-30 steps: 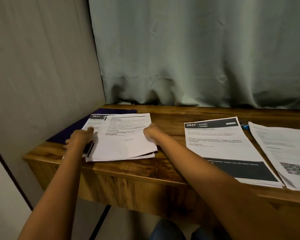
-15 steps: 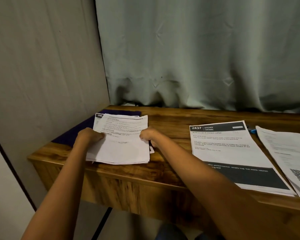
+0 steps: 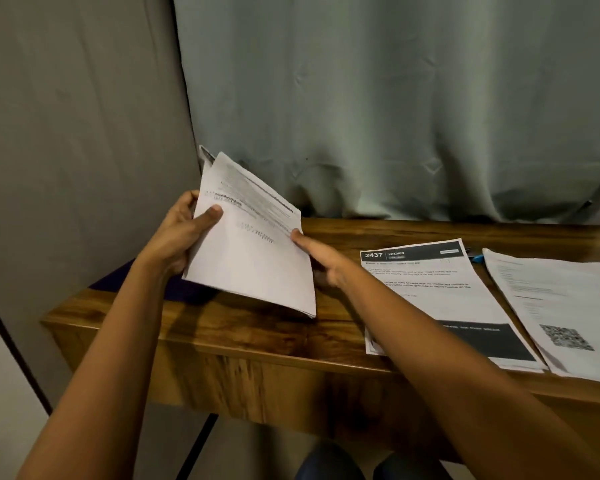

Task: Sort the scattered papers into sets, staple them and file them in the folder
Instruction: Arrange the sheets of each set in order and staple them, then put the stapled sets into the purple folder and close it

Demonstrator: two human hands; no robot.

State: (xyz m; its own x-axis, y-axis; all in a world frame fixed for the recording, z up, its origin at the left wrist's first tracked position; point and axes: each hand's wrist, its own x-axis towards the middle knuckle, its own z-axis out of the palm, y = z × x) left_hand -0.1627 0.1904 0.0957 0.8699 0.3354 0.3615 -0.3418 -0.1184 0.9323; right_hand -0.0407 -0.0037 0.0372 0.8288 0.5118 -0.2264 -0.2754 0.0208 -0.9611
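Note:
A stack of white printed papers (image 3: 253,251) is tilted up off the left part of the wooden desk (image 3: 264,341). My left hand (image 3: 184,233) grips its left edge, thumb on the top sheet and fingers behind. My right hand (image 3: 321,258) holds the right edge, thumb on top, fingers under the stack. A dark purple folder (image 3: 146,282) lies flat under the raised stack at the desk's left end, mostly hidden. A sheet headed 2437 KITCHEN (image 3: 440,299) lies right of my right forearm. Another sheet with a QR code (image 3: 561,306) lies at the far right.
A grey-green curtain (image 3: 395,109) hangs behind the desk and a grey wall (image 3: 66,150) closes the left side. A small blue object (image 3: 477,258) shows between the two flat sheets at the back. The desk's front edge is close to me; my knees show below.
The stack lay flat on the folder while both hands squared its edges. It now stands lifted and tilted in both hands, off the folder. The view has shifted left.

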